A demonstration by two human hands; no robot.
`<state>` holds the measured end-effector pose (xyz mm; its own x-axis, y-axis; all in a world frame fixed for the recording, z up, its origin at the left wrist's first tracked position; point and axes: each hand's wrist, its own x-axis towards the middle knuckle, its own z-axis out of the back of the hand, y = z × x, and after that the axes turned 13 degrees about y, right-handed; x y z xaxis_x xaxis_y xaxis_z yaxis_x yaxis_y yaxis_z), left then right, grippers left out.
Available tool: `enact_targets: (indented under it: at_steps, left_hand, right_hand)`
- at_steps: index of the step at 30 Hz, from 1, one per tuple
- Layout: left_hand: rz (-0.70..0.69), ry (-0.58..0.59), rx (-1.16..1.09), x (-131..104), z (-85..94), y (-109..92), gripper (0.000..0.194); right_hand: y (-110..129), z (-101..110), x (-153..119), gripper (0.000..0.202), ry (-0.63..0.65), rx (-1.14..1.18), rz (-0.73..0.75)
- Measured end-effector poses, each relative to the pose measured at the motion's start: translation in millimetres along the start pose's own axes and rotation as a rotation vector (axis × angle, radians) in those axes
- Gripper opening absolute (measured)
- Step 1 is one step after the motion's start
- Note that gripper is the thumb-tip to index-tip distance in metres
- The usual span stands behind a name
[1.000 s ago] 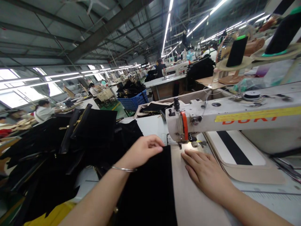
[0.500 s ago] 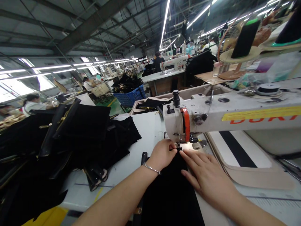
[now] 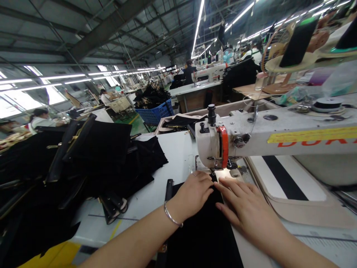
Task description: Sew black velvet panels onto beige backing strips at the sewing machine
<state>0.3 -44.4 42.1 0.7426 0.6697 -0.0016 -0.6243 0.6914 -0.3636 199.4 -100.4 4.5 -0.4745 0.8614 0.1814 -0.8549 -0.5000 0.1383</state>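
A long black fabric piece [image 3: 205, 230] lies under the head of a white sewing machine [image 3: 208, 145]. My left hand [image 3: 192, 195], with a silver bangle at the wrist, is closed at the fabric's upper end, just in front of the presser foot. Its fingers are bent and close together; their tips partly hide the cloth. My right hand [image 3: 245, 208] lies flat with fingers stretched out, its fingertips by the fabric's right edge near the needle area. A dark strip with metal fittings [image 3: 169, 190] shows along the fabric's left side.
Black bag pieces [image 3: 103, 145] with gold hardware are heaped on the left of the white table [image 3: 178, 149]. A beige panel with a black stripe [image 3: 309, 208] lies at right under the machine arm. Behind stand a blue crate [image 3: 158, 111] and thread cones [image 3: 298, 44]; people work farther back.
My left hand has shifted slightly down and left from the presser foot, turning more over the fabric. My right hand stays nearly in place. The view has moved slightly.
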Motion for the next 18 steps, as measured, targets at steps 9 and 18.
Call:
enact_targets:
  at_steps: [9,18]
  left_hand:
    - [-0.043,0.039,-0.043,-7,-4.5,11,0.028]
    - [-0.04,0.061,-0.044,-4,0.5,14,0.029]
  right_hand:
    - [4,0,1,0.047,0.009,-0.014,-0.051]
    - [3,0,3,0.048,-0.008,-0.019,-0.042]
